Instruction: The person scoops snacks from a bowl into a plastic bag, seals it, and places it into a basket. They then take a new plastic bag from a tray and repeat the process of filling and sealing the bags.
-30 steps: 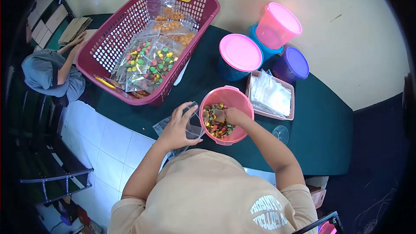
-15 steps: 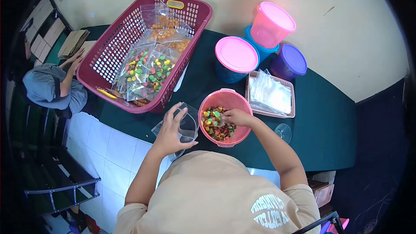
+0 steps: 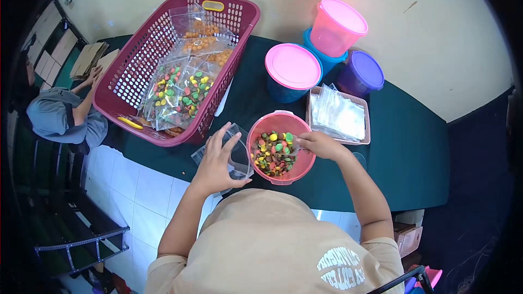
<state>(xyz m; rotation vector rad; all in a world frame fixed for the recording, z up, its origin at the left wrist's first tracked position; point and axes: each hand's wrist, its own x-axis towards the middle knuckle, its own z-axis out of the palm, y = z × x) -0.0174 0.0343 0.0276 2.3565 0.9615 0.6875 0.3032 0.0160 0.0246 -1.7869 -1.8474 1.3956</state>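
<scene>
My left hand [image 3: 213,164] is closed on a clear plastic zip bag [image 3: 238,155], thumb and fingers spreading its mouth beside the bucket. A pink bucket [image 3: 294,171] just right of it holds a heap of multicoloured candies [image 3: 271,160], green, yellow, red and brown. My right hand [image 3: 321,146] is over the bucket's right rim, its fingers pinched on a small clear scoop [image 3: 295,151] loaded with candies. The scoop's exact shape is hard to make out against the candies.
A maroon basket [image 3: 128,79] at the left holds filled bags [image 3: 188,87]. Lidded tubs [image 3: 294,66] stand at the back. A tray [image 3: 366,140] holds clear bags [image 3: 339,114]. Behind my right forearm, a clear round item [image 3: 360,159] partly shows. Another person [image 3: 65,111] handles brown paper [image 3: 90,60] at far left.
My right hand has risen out of the candies and moved right toward the rim, lifting the loaded scoop. My left hand keeps its hold on the bag, almost still.
</scene>
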